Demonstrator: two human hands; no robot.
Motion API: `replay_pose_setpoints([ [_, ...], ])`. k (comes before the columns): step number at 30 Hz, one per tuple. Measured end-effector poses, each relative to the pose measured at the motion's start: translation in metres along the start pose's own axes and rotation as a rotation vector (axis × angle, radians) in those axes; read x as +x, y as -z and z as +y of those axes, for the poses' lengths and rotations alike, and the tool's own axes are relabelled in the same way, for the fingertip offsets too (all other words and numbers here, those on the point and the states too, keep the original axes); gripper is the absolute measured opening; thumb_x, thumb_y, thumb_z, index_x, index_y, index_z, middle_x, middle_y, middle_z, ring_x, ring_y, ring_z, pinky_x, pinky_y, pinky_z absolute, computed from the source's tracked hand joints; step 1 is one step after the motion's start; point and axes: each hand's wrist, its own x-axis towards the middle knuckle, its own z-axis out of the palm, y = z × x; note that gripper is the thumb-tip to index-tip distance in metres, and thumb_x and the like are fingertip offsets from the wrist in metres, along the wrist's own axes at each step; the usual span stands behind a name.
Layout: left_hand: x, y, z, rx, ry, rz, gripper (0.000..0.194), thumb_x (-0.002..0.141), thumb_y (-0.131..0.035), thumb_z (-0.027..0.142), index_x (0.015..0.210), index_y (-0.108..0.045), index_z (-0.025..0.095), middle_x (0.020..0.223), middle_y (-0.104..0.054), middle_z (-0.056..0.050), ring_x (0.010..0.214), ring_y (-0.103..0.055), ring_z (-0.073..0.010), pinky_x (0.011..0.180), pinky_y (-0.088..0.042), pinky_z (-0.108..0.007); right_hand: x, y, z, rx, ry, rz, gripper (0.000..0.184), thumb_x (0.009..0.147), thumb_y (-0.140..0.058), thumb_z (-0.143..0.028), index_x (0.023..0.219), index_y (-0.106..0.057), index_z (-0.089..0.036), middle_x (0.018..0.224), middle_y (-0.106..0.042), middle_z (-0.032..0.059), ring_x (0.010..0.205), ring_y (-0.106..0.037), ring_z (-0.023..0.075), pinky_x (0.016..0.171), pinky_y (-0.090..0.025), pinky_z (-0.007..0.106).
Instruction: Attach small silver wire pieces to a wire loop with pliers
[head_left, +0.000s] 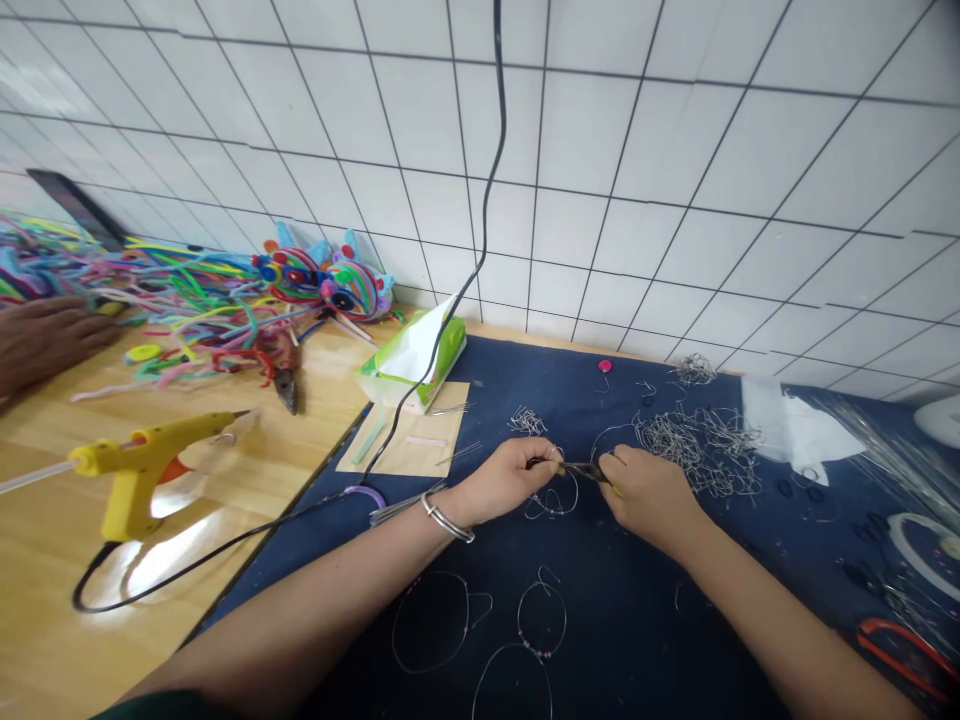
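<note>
While clasping the pliers (585, 470) in the right hand (649, 490), pinching a beaded wire loop (555, 512) at the pliers' leftward-pointing tips with the left hand (514, 480).

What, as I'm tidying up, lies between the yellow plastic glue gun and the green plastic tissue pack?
In the head view, dark-nosed metal pliers lie there on the pale wooden tabletop.

Head cam, fwd + dn, close over hands (504, 484) (649, 490), tiled wall (581, 125) bkgd.

Thin wire loop (577, 494), pinkish beads (556, 512) nr btm, dk-nosed pliers (583, 469) at top
</note>
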Motion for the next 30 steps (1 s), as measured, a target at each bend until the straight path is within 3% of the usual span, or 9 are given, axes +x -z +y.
replay_pose_setpoints([
  [7,0.001,0.005,0.005,0.023,-0.017,-0.021,0.017,0.08,-0.043,0.025,0.078,-0.055,0.014,0.062,-0.045,0.003,0.054,-0.038,-0.0071,0.051,-0.031,-0.019,0.002,-0.001,0.005,0.027,0.007,0.048,0.014,0.081,-0.044,-0.023,0.072,-0.053,-0.017,0.07,-0.049,0.0029,0.07,-0.043,0.0134,0.064,-0.027,0.025],
  [14,0.001,0.007,0.003,0.066,-0.011,-0.05,0.019,0.081,-0.043,0.026,0.081,-0.058,0.014,0.064,-0.049,0.002,0.056,-0.041,-0.0076,0.051,-0.033,-0.019,0.0,-0.002,0.012,0.031,0.023,0.103,0.016,0.081,-0.045,-0.023,0.072,-0.056,-0.017,0.067,-0.051,0.0018,0.066,-0.044,0.0121,0.059,-0.026,0.024],
  [23,0.004,0.003,0.002,0.189,-0.115,-0.048,0.016,0.08,-0.046,0.023,0.076,-0.059,0.015,0.073,-0.055,-0.001,0.066,-0.049,-0.0099,0.063,-0.039,-0.022,-0.001,-0.003,0.005,0.044,0.029,0.092,0.018,0.082,-0.044,-0.025,0.069,-0.054,-0.017,0.065,-0.051,0.0012,0.064,-0.045,0.0112,0.058,-0.026,0.023],
  [30,0.003,0.003,0.002,0.148,-0.069,-0.095,0.017,0.081,-0.043,0.022,0.081,-0.058,0.015,0.07,-0.053,0.001,0.06,-0.045,-0.0085,0.059,-0.038,-0.021,-0.001,-0.005,0.005,0.058,0.029,0.067,0.017,0.082,-0.043,-0.025,0.071,-0.054,-0.017,0.068,-0.05,0.002,0.068,-0.045,0.0125,0.061,-0.028,0.024],
])
